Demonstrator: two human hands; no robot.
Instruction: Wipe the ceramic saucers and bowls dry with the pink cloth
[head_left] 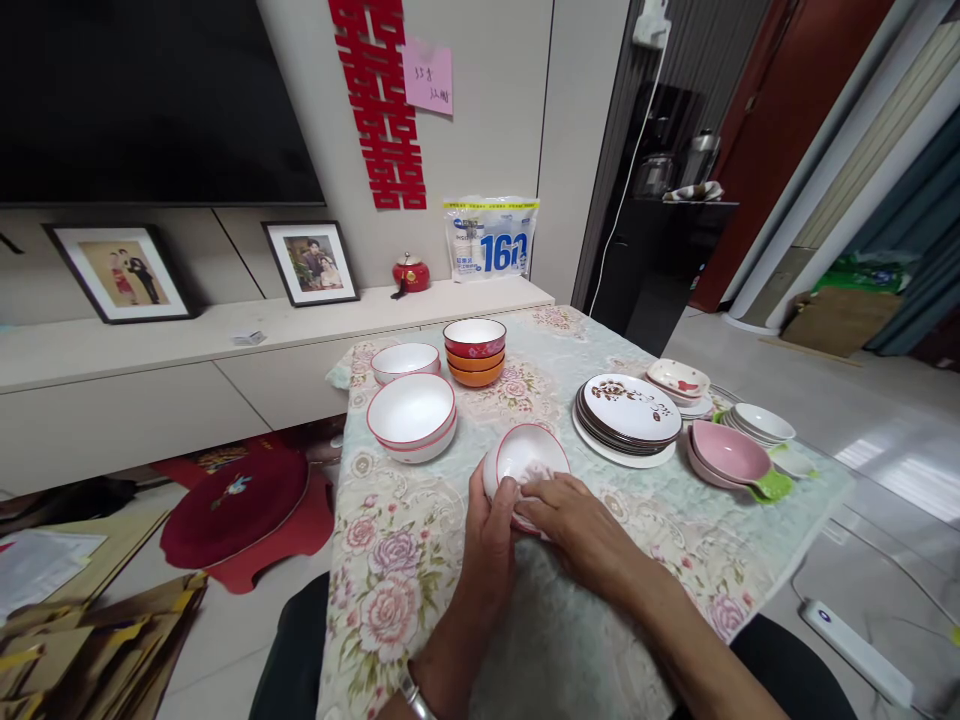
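Fingers of left hand [491, 520] and right hand [577, 525] clasped around red-rimmed white bowl [527, 462], tilted at near centre of floral tablecloth [405, 560], right of stacked white bowls [411, 415].

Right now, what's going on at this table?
A person at a floral tablecloth holds a red-rimmed white bowl, tilted toward them. The left hand grips its near-left rim; the right hand presses what looks like a cloth into it. Beyond stand stacked white bowls, a red and orange bowl stack, a plate stack and pink dishes.
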